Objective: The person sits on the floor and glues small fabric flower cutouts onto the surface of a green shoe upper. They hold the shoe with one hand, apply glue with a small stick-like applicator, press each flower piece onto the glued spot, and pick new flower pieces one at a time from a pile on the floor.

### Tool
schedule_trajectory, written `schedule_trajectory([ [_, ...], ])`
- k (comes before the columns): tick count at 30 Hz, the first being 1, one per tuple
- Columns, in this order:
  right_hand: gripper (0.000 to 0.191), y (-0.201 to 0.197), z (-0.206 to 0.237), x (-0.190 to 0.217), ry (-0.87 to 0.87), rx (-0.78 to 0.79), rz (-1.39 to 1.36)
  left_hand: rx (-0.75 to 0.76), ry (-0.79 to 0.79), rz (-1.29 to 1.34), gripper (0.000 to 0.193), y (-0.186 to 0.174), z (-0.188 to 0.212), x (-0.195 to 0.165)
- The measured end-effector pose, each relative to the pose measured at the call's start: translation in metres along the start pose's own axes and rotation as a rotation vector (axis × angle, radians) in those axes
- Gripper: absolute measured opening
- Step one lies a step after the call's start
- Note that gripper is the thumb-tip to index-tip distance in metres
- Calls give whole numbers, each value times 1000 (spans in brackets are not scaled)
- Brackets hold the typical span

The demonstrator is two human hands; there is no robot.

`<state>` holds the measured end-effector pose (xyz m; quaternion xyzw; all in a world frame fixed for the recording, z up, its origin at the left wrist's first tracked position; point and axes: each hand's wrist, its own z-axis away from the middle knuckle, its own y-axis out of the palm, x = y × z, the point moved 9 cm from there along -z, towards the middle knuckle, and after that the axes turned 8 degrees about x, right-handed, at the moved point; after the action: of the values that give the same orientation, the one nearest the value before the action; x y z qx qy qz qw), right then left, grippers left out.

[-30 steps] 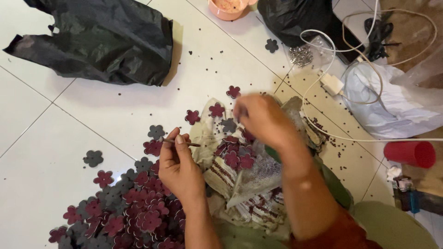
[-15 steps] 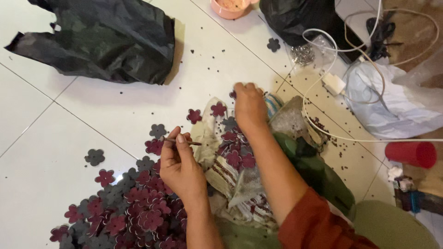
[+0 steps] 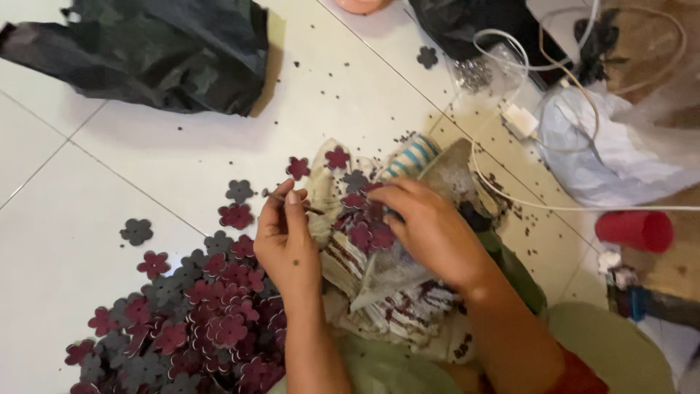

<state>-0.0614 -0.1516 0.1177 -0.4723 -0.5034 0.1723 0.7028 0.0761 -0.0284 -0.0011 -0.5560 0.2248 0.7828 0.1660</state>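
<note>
My left hand (image 3: 286, 237) pinches a thin dark needle-like stick (image 3: 312, 209) between thumb and fingers, above a striped cloth (image 3: 397, 310) on my lap. My right hand (image 3: 430, 226) rests on that cloth, its fingertips closed on a maroon flower cutout (image 3: 362, 235) among a few more lying there. A heap of maroon and grey flower cutouts (image 3: 197, 314) lies on the white tiled floor (image 3: 80, 241) just left of my left hand.
A crumpled black plastic bag (image 3: 157, 51) lies at the upper left, another black bag (image 3: 474, 25) at the top. White cables and a charger (image 3: 519, 119) cross to a clear bag (image 3: 620, 146) at right. A red cup (image 3: 636, 230) lies beside it.
My right hand reached out toward the far flowers, then came back down onto the cloth in my lap. My left hand stayed put with the stick.
</note>
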Motion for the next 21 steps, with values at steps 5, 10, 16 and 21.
schedule_trajectory([
  [5, 41, -38, 77, -1, 101, -302, 181, 245, -194, -102, 30, 26, -2, 24],
  [10, 82, -27, 134, -68, 341, -197, 264, 573, -218, -425, 26, 54, 16, 33],
  [16, 118, 15, 162, -133, 593, 102, -140, 726, -20, -714, 46, 68, 23, 17],
  [21, 105, 9, 178, -143, 647, 57, 2, 656, -9, -844, 43, 68, 20, 0],
])
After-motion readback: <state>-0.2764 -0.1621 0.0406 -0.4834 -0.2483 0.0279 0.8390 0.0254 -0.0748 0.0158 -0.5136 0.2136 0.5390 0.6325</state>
